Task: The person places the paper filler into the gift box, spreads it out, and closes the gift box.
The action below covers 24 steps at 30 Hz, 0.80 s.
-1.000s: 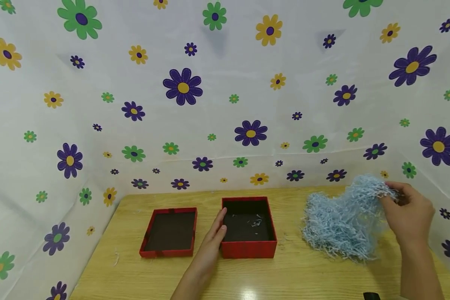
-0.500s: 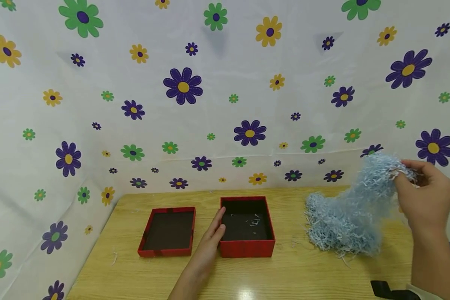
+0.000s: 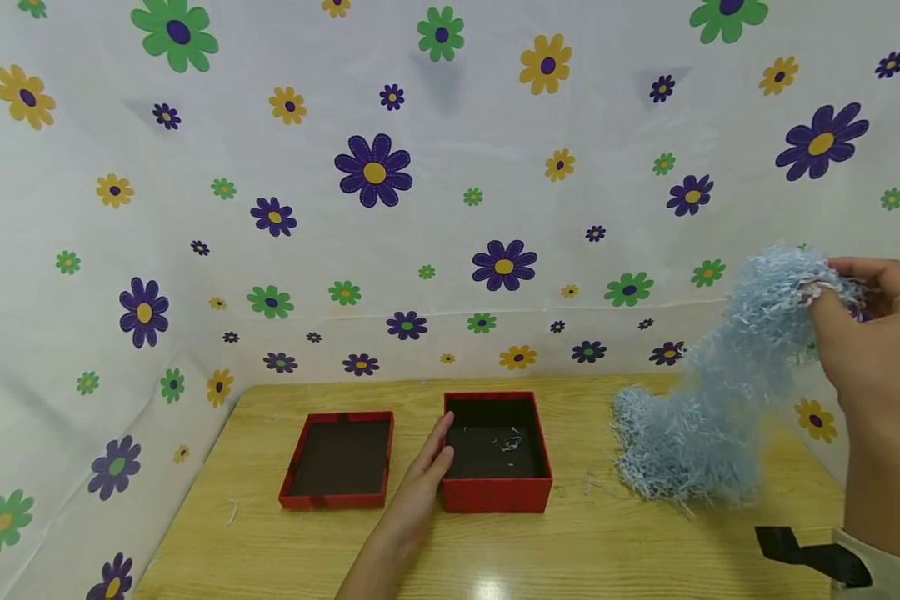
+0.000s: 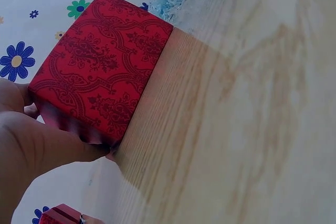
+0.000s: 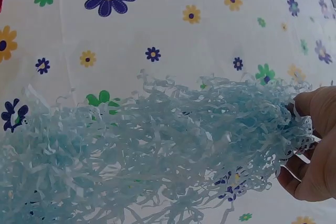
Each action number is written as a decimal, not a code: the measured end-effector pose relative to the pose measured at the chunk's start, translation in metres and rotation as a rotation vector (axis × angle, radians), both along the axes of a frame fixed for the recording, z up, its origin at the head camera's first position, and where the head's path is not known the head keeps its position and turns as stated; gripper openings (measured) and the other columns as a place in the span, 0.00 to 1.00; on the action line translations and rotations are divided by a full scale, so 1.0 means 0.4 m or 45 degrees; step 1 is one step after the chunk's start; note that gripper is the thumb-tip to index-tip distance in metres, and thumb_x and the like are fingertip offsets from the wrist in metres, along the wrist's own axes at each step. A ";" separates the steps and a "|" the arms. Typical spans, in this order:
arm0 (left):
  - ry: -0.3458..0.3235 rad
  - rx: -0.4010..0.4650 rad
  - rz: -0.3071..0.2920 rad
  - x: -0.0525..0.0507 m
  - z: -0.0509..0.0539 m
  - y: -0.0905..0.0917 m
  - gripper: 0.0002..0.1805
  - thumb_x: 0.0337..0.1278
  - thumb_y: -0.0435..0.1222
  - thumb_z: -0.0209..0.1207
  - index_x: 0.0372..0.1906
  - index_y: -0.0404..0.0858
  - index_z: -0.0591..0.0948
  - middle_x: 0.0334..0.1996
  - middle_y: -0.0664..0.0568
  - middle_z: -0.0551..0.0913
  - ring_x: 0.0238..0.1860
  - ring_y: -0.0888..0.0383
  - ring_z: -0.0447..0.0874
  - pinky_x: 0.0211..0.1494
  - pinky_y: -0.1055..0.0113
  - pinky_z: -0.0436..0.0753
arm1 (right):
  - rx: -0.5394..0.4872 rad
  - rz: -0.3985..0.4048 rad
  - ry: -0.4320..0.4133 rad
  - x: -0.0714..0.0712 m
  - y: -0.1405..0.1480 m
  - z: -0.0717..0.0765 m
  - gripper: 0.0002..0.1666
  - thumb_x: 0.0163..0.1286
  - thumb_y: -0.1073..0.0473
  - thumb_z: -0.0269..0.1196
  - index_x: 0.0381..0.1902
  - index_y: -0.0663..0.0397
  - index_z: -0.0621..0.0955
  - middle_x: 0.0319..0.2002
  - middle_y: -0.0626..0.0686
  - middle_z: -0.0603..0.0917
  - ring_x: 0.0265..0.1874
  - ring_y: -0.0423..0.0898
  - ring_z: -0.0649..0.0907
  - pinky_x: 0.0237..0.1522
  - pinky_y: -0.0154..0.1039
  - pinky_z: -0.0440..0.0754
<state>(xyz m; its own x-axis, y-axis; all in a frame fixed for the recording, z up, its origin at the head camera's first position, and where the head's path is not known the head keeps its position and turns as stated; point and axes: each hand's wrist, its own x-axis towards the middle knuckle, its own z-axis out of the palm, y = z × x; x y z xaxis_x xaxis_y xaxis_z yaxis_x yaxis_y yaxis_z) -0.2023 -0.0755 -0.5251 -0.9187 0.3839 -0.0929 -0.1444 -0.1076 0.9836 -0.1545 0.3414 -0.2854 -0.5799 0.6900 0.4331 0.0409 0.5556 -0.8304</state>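
My right hand (image 3: 881, 342) is raised at the right and pinches a clump of light blue shredded paper (image 3: 776, 308). The strands stretch down from it to a heap on the table. In the right wrist view, the thumb and fingertips are partly sunk in the shredded paper (image 5: 184, 135). Against the left wall of a red patterned box (image 3: 495, 496) rests my left hand (image 3: 418, 492), its fingers straight. The box stands uncovered, with a dark inside and a few loose blue shreds on its floor. In the left wrist view, my thumb lies along the side of the box (image 4: 105, 56).
A red lid (image 3: 333, 502) with a dark inside lies upturned left of the box. Stray shreds dot the wooden table (image 3: 570, 558). A white flower-printed sheet (image 3: 435, 225) surrounds the table at the back and sides. A black strap (image 3: 810, 557) hangs by the right sleeve.
My right hand has risen and moved right, drawing the clump of shredded paper up and stretching it away from the heap. My left hand and the box have stayed in place.
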 end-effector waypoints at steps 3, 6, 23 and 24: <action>-0.008 -0.004 0.003 0.000 0.001 -0.001 0.30 0.87 0.48 0.46 0.84 0.67 0.57 0.87 0.58 0.38 0.85 0.42 0.26 0.78 0.27 0.32 | -0.056 -0.004 -0.061 -0.003 -0.020 0.039 0.23 0.80 0.53 0.60 0.70 0.33 0.80 0.47 0.27 0.73 0.40 0.28 0.74 0.51 0.21 0.80; -0.014 -0.006 0.006 0.001 0.001 -0.001 0.29 0.87 0.48 0.46 0.84 0.68 0.58 0.87 0.58 0.39 0.85 0.42 0.26 0.78 0.27 0.32 | -0.054 0.009 -0.088 -0.005 -0.038 0.069 0.23 0.81 0.51 0.59 0.71 0.29 0.79 0.48 0.27 0.73 0.41 0.29 0.74 0.63 0.32 0.78; 0.002 -0.009 0.003 0.003 0.003 -0.003 0.31 0.85 0.51 0.48 0.84 0.66 0.57 0.87 0.59 0.39 0.85 0.42 0.27 0.78 0.26 0.32 | 0.059 0.157 0.083 -0.011 -0.113 0.138 0.21 0.79 0.57 0.61 0.66 0.38 0.83 0.57 0.39 0.82 0.45 0.31 0.77 0.58 0.26 0.80; 0.003 -0.010 0.004 0.002 0.002 -0.003 0.32 0.84 0.52 0.49 0.84 0.66 0.57 0.87 0.59 0.39 0.85 0.42 0.27 0.78 0.26 0.32 | 0.060 0.175 0.096 -0.013 -0.114 0.140 0.21 0.79 0.57 0.61 0.66 0.38 0.84 0.57 0.40 0.82 0.46 0.32 0.77 0.58 0.26 0.80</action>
